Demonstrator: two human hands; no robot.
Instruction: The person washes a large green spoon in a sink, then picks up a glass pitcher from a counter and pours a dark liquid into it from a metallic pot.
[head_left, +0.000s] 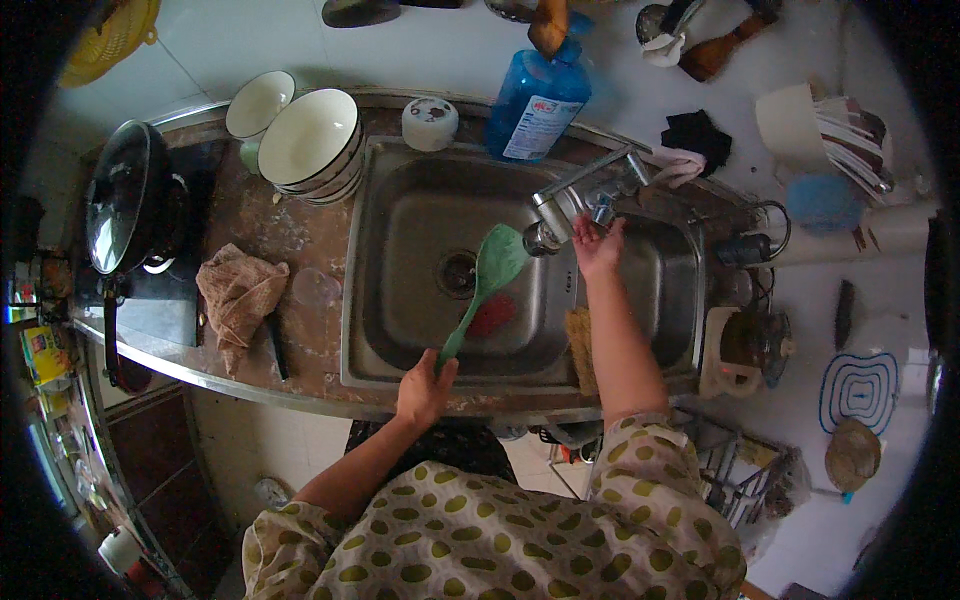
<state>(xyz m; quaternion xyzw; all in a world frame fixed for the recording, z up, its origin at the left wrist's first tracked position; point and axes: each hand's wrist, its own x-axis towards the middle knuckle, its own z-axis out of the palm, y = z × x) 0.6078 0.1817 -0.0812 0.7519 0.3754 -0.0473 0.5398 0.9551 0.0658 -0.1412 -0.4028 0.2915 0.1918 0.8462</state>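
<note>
My left hand (427, 391) holds a green ladle-like utensil (501, 261) by its handle, with its broad head over the large basin of the steel sink (397, 217). The head lies just left of the end of the metal faucet (555, 217). My right hand (598, 244) is beside the faucet, palm up with fingers apart; whether it touches the faucet is unclear. A red item (491, 315) lies in the basin near the drain (457, 274). Below my right forearm, a tan scrubbing pad (580, 349) rests at the sink's divider.
Stacked bowls (307, 142), a white round container (430, 124) and a blue pump bottle (536, 105) stand behind the sink. Left are a crumpled tan cloth (240, 289), a clear round item (315, 286) and a lidded pan (124, 202). An electric kettle (739, 349) stands right.
</note>
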